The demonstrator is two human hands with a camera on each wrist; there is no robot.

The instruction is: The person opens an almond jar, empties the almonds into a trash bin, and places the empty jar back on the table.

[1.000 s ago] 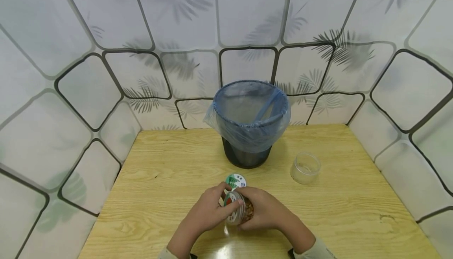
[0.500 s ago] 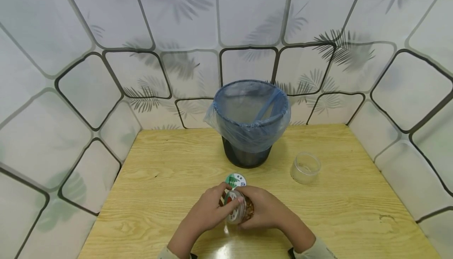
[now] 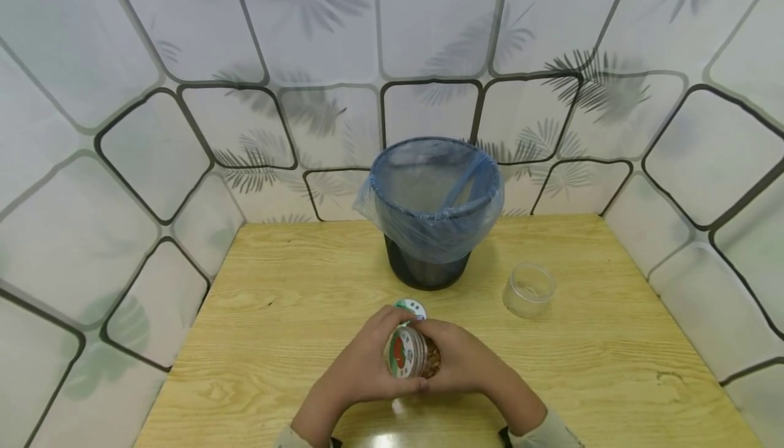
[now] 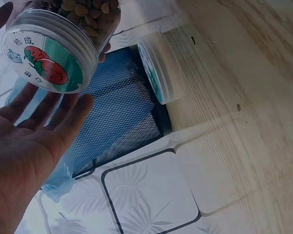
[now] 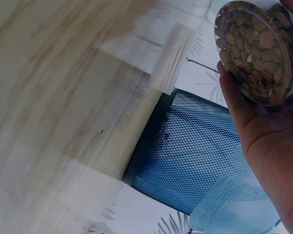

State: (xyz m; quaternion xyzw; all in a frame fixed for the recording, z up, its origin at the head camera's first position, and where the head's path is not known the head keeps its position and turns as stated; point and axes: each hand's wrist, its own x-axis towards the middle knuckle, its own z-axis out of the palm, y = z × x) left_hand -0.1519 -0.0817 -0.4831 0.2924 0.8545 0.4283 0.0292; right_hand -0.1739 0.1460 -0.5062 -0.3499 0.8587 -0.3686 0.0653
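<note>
A clear plastic jar of almonds (image 5: 256,51) lies tilted on its side between my hands, just above the table's near middle. My right hand (image 3: 459,359) grips the jar's body from the right. Its round lid (image 4: 46,61), with a white and green label and red fruit, faces left. My left hand (image 3: 367,359) spans this lid, fingers at the far rim and thumb at the near rim. Just beyond the fingers a second round lid (image 3: 413,308), white and green, rests on the table, partly covered by the left hand.
A dark mesh bin (image 3: 422,274) with a blue plastic liner (image 3: 429,230) stands at the back middle. To its right is a clear plastic tub (image 3: 528,298) without a lid. Patterned walls (image 3: 331,128) enclose the wooden table (image 3: 294,278) at the back and sides.
My left thumb has slid off the lid's face to its near rim, and the fingers have shifted farther along the far rim. More of the label shows. The right hand stays put.
</note>
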